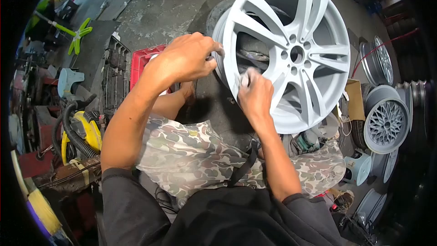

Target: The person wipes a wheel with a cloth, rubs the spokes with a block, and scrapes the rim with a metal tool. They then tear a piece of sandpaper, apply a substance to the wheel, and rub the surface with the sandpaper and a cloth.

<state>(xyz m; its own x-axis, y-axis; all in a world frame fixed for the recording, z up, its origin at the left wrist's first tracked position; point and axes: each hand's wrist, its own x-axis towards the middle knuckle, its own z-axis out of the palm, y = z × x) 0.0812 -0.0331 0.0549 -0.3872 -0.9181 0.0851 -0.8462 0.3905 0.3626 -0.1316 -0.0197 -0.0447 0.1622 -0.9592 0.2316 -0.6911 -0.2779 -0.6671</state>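
Observation:
A large grey multi-spoke alloy wheel (296,54) stands tilted on its edge in front of my knees. My left hand (184,59) grips the wheel's left rim, fingers curled over the edge. My right hand (256,94) presses a small pale piece of sanding paper or cloth (246,78) against a lower-left spoke near the rim. My legs in camouflage shorts (195,150) are below the wheel.
A red plastic crate (141,61) lies behind my left arm, beside a dark car grille (114,75). Other wheels (387,118) stand at right and along the top. A yellow machine with a black hose (79,132) sits at left, a broom (41,205) lower left.

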